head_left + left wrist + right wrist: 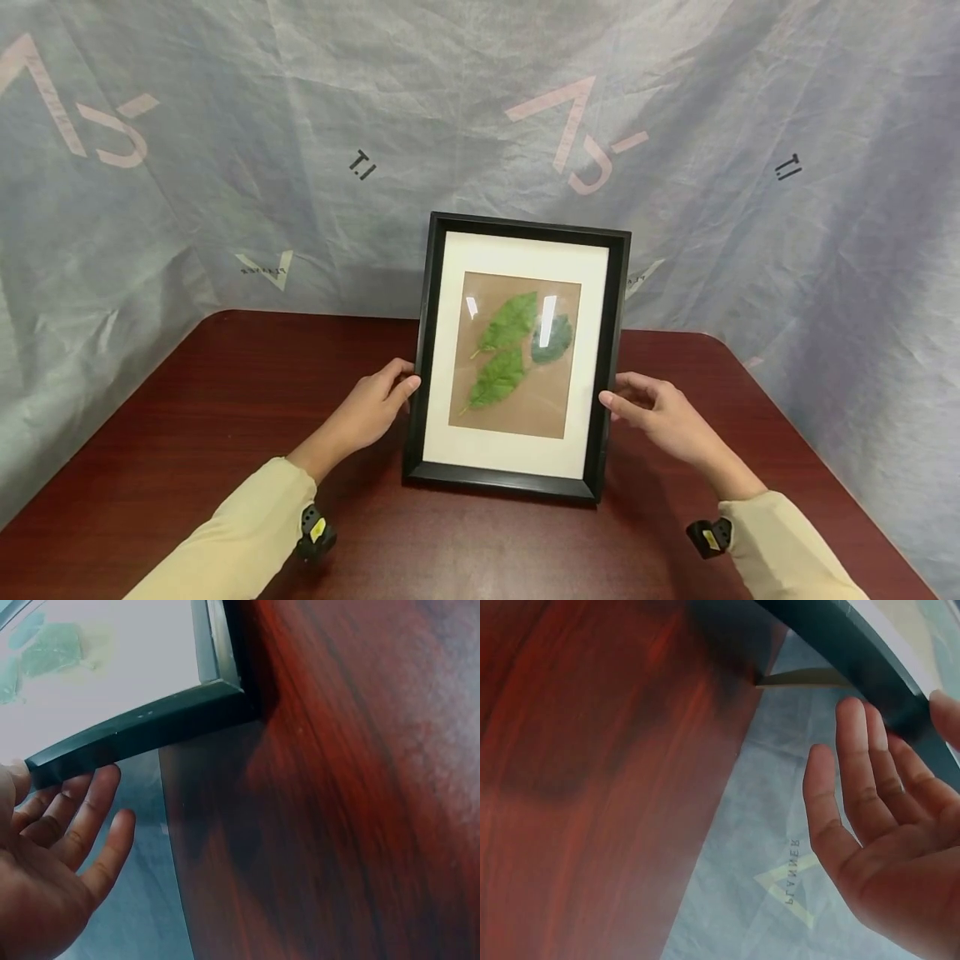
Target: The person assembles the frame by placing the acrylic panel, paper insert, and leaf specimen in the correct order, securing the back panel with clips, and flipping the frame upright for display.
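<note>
A black picture frame (pixel 517 477) stands upright on the table, leaning slightly back. Inside it, a cream mat (pixel 517 454) surrounds a brown panel (pixel 517 421) with two bright green leaves (pixel 498 379) and a darker bluish-green one (pixel 552 340). My left hand (pixel 378 404) grips the frame's left side, thumb on the front edge and fingers behind. On the opposite side my right hand (pixel 663 414) pinches the frame the same way, its thumb on the front. In the right wrist view a thin support leg (pixel 806 677) shows behind the frame.
The dark red wooden table (pixel 247 400) has rounded far corners. Behind it and along both sides hangs a grey printed cloth (pixel 420 108). Two bright reflections lie on the frame's glass.
</note>
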A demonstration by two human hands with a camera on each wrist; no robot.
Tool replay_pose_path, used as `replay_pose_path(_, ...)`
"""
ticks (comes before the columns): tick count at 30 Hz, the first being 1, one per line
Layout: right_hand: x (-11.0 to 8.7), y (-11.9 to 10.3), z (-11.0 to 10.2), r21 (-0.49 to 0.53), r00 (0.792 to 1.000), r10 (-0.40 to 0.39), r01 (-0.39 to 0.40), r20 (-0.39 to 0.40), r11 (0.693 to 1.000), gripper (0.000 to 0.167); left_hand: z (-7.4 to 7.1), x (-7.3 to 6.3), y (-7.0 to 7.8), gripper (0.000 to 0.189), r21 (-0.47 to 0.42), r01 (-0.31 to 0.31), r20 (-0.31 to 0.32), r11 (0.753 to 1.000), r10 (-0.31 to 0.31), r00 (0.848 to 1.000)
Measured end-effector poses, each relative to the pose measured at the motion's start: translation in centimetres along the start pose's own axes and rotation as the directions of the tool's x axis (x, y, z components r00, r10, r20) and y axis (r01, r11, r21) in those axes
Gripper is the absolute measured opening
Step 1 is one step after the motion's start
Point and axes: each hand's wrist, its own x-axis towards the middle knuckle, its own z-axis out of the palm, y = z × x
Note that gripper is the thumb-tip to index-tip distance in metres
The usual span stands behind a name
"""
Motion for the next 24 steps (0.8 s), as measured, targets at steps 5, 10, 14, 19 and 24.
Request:
replay_pose_path(5, -0.3, 0.1, 0.7, -0.037, 0.999, 0.039, -0.040, -0.019, 0.999, 0.058, 0.3, -0.1, 0.0, 0.035, 0.002, 0.012, -0.026, 1.000, -0.012, 1.000)
replay_pose_path(10, -0.8, 0.6, 0.9, -0.012, 0.995, 0.050, -0.050, 0.081, 0.999, 0.059, 0.0, -0.3, -0.3, 0.039, -0.076, 0.023, 0.019, 0.997, -0.021, 1.000)
replay_pose_path(14, -1.0, 1.4, 0.9, 0.037, 0.976, 0.025, -0.034, 0.217, 0.999, 0.055, -0.6, -0.6, -0.7, 0.048, -0.155, 0.032, 0.109, 0.987, -0.015, 0.994)
replay_pose_path(19, -1.0, 2.2, 1.1, 0.061, 0.963, -0.036, 0.020, 0.267, 0.998, 0.044, -0.9, -1.0, -1.3, 0.059, -0.144, 0.033, 0.220, 0.989, -0.001, 0.975)
replay_pose_path(24, -0.8, 2.2, 1.1, 0.005, 0.965, -0.078, 0.079, 0.249, 0.997, 0.037, -0.6, -1.0, -1.8, 0.048, -0.137, 0.019, 0.264, 0.990, 0.018, 0.964)
